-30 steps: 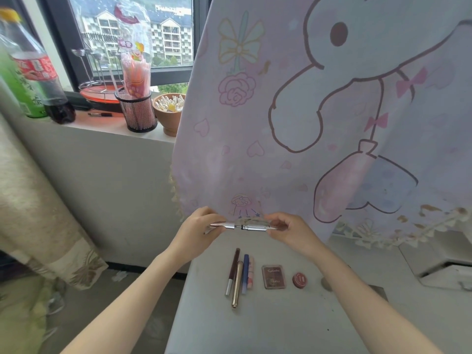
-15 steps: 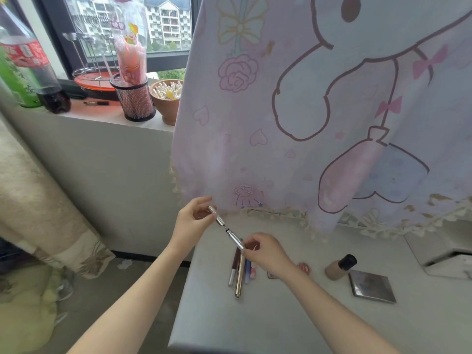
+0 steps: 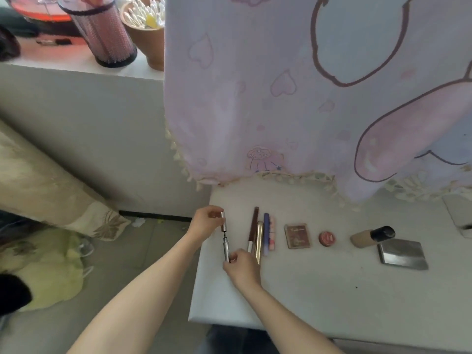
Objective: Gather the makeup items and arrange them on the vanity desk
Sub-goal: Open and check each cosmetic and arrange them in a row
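Observation:
A thin silver makeup pen [image 3: 225, 241] is held upright-lengthwise over the left edge of the white vanity desk [image 3: 319, 284]. My left hand [image 3: 205, 222] pinches its far end and my right hand [image 3: 241, 265] pinches its near end. To the right lie a brown pencil [image 3: 253, 227], a gold tube [image 3: 259, 240], a blue pen [image 3: 266, 233] and a pink stick [image 3: 272, 233], side by side. Further right sit a brown compact [image 3: 297, 236], a small red pot [image 3: 327, 238], a beige foundation bottle [image 3: 370, 236] lying down and a silver palette [image 3: 402, 254].
A pink cartoon cloth [image 3: 306, 98] hangs over the desk's back. On the windowsill stand a mesh holder [image 3: 107, 39] and a bowl of cotton swabs [image 3: 146, 24]. A beige curtain [image 3: 46, 185] and floor lie to the left. A grey object [image 3: 459, 213] sits at the far right.
Both hands have lowered the silver pen from in front of the cloth and turned it from crosswise to lengthwise, left of the row of pens. The camera has tilted down.

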A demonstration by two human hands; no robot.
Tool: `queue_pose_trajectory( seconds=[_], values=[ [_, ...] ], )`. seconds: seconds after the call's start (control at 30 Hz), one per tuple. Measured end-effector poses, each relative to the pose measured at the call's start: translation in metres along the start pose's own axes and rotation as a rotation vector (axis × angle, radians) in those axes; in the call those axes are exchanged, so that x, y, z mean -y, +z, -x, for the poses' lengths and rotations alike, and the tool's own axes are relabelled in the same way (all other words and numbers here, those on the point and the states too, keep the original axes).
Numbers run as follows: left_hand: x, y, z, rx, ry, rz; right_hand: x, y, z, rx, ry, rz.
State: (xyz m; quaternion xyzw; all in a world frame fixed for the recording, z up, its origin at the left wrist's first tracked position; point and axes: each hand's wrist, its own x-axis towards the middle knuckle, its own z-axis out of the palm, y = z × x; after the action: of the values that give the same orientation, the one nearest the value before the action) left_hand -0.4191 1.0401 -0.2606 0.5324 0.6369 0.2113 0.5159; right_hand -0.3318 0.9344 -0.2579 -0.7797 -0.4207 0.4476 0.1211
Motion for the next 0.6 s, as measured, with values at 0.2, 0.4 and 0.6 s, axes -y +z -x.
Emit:
queue_pose_trajectory(
  seconds=[0.2, 0.4, 0.6],
  values=[
    [0.001, 0.003, -0.022, 0.080, 0.020, -0.157, 0.005, 0.016, -0.008, -0.033, 0.038, 0.039],
    [0.002, 0.013, -0.030, 0.117, 0.038, -0.251, 0.012, 0.021, -0.011, -0.090, 0.077, 0.089],
    [0.003, 0.016, -0.031, 0.138, 0.057, -0.283, 0.013, 0.018, -0.012, -0.105, 0.060, 0.101]
  ],
)
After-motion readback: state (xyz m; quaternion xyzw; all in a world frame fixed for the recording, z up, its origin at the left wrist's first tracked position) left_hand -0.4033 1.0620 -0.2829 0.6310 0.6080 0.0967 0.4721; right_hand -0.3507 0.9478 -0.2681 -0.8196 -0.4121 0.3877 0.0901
